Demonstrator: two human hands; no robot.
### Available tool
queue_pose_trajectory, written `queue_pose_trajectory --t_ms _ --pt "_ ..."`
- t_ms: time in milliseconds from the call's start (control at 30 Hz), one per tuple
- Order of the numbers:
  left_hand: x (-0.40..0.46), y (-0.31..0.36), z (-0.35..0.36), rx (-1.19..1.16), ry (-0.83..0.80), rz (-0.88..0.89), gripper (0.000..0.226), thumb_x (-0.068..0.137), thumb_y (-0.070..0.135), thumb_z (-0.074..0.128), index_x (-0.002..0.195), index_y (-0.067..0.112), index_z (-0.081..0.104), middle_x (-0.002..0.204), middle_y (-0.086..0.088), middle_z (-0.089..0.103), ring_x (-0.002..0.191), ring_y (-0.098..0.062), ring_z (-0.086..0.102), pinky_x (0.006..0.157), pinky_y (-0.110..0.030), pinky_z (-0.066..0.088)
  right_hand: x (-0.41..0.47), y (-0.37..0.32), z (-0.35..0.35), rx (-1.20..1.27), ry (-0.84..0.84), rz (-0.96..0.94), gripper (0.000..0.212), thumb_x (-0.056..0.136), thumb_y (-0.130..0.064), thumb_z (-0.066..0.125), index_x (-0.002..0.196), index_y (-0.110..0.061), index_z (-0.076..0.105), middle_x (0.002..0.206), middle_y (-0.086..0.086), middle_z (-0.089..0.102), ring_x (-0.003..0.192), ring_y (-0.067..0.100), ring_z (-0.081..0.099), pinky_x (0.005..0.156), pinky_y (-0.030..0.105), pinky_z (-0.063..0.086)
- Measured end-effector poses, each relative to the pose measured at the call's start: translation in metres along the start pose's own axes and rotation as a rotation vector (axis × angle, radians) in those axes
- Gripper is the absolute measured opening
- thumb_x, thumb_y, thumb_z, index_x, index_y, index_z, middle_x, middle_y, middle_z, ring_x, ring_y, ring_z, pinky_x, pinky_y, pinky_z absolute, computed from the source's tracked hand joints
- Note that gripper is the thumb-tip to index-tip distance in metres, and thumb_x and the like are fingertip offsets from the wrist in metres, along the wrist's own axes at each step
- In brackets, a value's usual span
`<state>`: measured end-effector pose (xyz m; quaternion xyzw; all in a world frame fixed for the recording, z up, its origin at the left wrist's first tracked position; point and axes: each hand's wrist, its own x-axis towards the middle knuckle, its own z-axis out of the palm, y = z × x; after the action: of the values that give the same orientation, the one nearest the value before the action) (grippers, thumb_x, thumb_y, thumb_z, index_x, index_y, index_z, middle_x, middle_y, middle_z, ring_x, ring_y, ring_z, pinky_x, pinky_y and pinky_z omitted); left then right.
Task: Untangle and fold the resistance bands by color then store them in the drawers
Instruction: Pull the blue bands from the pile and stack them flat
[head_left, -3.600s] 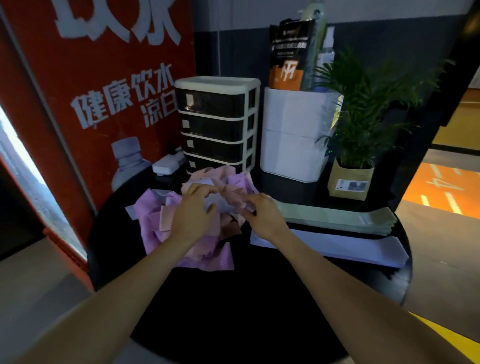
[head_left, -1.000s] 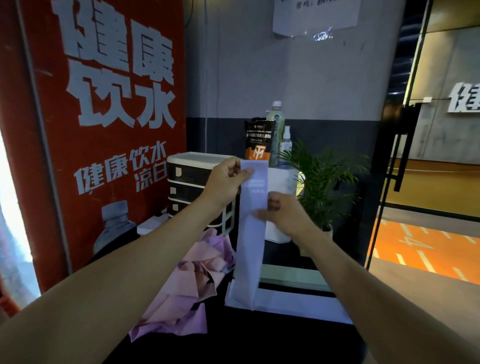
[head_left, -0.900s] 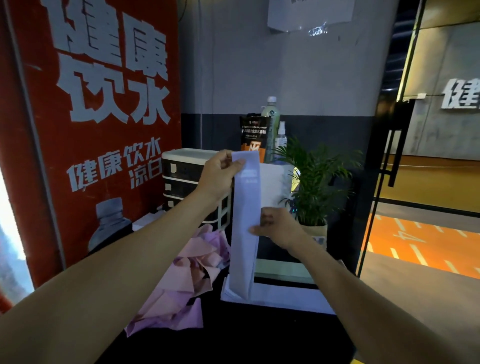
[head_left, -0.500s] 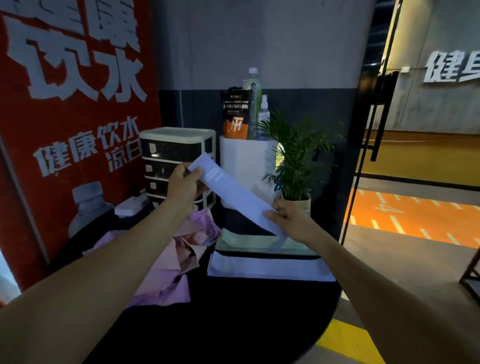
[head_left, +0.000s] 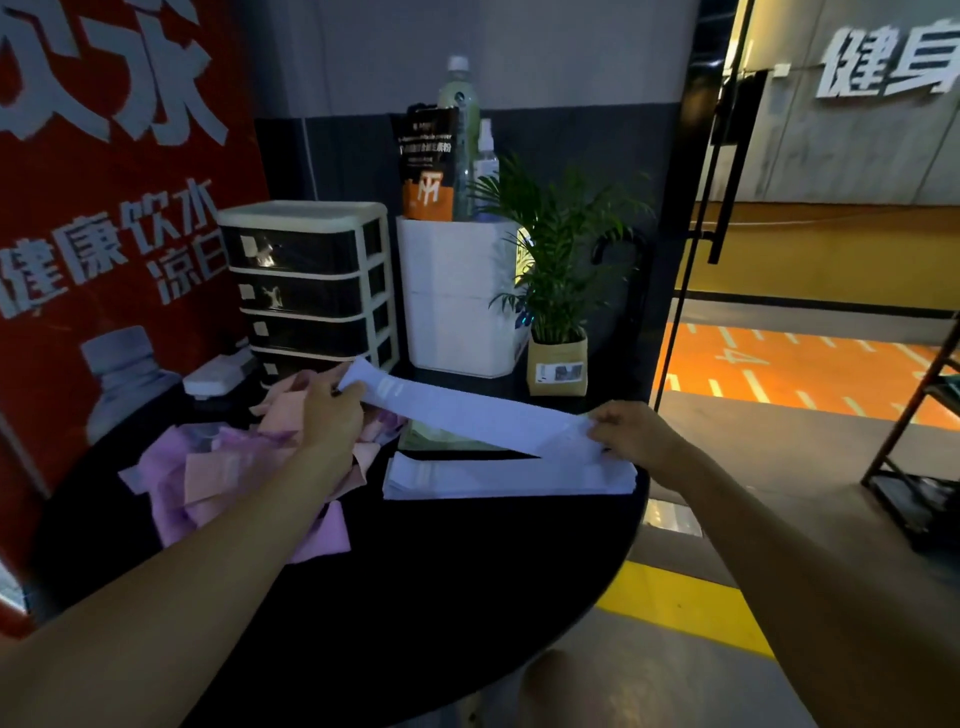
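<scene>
A person stands at a round black table (head_left: 467, 597) and holds a pale blue band (head_left: 478, 413) stretched flat between both hands, just above the tabletop. The left hand (head_left: 332, 415) pinches the band's far left end, with the thumb on top and the fingers curled beneath it. The right hand (head_left: 631, 434) grips the right end, its fingers closed over the edge. The band slopes down from left to right and its right end hangs just over a blue stack (head_left: 509, 478) of flat bands lying on the table. Behind that stack, partly covered by the held band, lies a green stack (head_left: 431, 439). To the left, under the left forearm, a pink and purple heap (head_left: 218, 478) of tangled bands sprawls across the table. At the back left stands a drawer unit (head_left: 311, 286) with four dark drawers, all pushed in. Beside it sits a white box (head_left: 457, 296) holding a dark pouch (head_left: 428, 161) and a bottle (head_left: 457, 109), and next to that a potted plant (head_left: 556, 270). A red poster (head_left: 104, 182) covers the wall on the left.
</scene>
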<state>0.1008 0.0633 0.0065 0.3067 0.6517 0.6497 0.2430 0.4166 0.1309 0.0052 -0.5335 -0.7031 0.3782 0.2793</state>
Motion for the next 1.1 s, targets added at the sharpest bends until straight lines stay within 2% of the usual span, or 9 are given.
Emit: queue_pose_trajectory --t_ms 67,133,267,367,600,733,867,933,1100 --pt "-0.007 -0.013 0.003 0.116 -0.014 0.018 0.025 0.086 0.007 0.047 0.103 -0.007 0.057 0.091 -0.021 0.062 0.084 -0.034 0.061 0.07 -0.036 0.05 0.001 0.007 0.001 -0.007 0.105 0.027 0.014 0.089 -0.004 0.054 0.098 0.004 0.062 0.088 0.018 0.057 0.081 0.029 0.053 0.073 0.04 0.049" --pt "-0.016 -0.022 0.005 0.274 -0.053 0.054 0.02 0.084 0.006 0.047 0.091 -0.009 0.058 0.081 -0.019 0.061 0.074 -0.03 0.059 0.056 -0.028 0.042 -0.001 0.011 0.002 -0.046 0.225 0.029 0.015 0.089 -0.005 0.055 0.095 0.007 0.062 0.078 0.015 0.055 0.075 0.025 0.051 0.064 0.031 0.04" --pt "-0.027 -0.043 0.006 0.493 -0.087 0.097 0.008 0.083 0.004 0.053 0.084 -0.004 0.055 0.081 -0.019 0.06 0.08 -0.032 0.059 0.065 -0.033 0.042 -0.004 0.022 0.009 -0.093 0.386 0.039 0.02 0.087 -0.007 0.06 0.102 0.005 0.062 0.096 0.017 0.062 0.088 0.028 0.056 0.07 0.024 0.034" --pt "-0.03 -0.054 0.003 0.632 -0.1 0.121 0.006 0.081 0.006 0.058 0.082 0.003 0.054 0.081 -0.014 0.057 0.089 -0.03 0.054 0.07 -0.028 0.034 -0.003 0.03 0.015 -0.102 0.417 0.037 0.023 0.085 -0.009 0.064 0.105 0.002 0.061 0.106 0.018 0.064 0.1 0.03 0.058 0.075 0.024 0.036" --pt "-0.035 -0.059 0.003 0.657 -0.121 0.149 0.015 0.077 0.003 0.066 0.089 0.004 0.058 0.094 -0.014 0.065 0.095 -0.03 0.058 0.083 -0.03 0.04 0.001 0.041 0.026 -0.194 0.431 0.013 0.017 0.086 -0.007 0.061 0.102 -0.002 0.059 0.104 0.019 0.062 0.095 0.031 0.056 0.07 0.026 0.032" --pt "-0.038 -0.062 0.001 0.631 -0.137 0.145 0.019 0.076 0.001 0.066 0.085 0.008 0.051 0.091 -0.006 0.059 0.087 -0.023 0.055 0.076 -0.025 0.036 0.001 0.046 0.029 -0.299 0.404 0.012 0.018 0.086 -0.007 0.06 0.103 0.0 0.059 0.106 0.019 0.058 0.1 0.034 0.054 0.074 0.031 0.038" --pt "-0.039 -0.062 0.002 0.617 -0.158 0.145 0.02 0.078 0.001 0.066 0.087 0.008 0.05 0.09 -0.005 0.057 0.086 -0.023 0.055 0.077 -0.025 0.037 -0.006 0.039 0.036 -0.41 0.459 -0.047 0.036 0.086 -0.01 0.061 0.121 -0.003 0.053 0.121 0.018 0.046 0.116 0.033 0.038 0.091 0.04 0.039" --pt "-0.039 -0.062 0.001 0.615 -0.156 0.144 0.019 0.078 0.002 0.065 0.089 0.008 0.051 0.09 -0.005 0.057 0.088 -0.024 0.056 0.078 -0.026 0.038 -0.01 0.025 0.045 -0.418 0.47 -0.158 0.038 0.085 -0.01 0.062 0.122 -0.007 0.054 0.123 0.015 0.045 0.117 0.031 0.036 0.097 0.038 0.037" --pt "-0.041 -0.063 0.0 0.594 -0.162 0.146 0.02 0.078 0.002 0.065 0.096 0.003 0.055 0.091 -0.005 0.056 0.086 -0.022 0.054 0.08 -0.027 0.038 -0.016 0.009 0.094 -0.411 0.127 -0.384 0.033 0.087 -0.021 0.064 0.118 -0.011 0.059 0.117 0.01 0.05 0.11 0.028 0.042 0.094 0.031 0.032"
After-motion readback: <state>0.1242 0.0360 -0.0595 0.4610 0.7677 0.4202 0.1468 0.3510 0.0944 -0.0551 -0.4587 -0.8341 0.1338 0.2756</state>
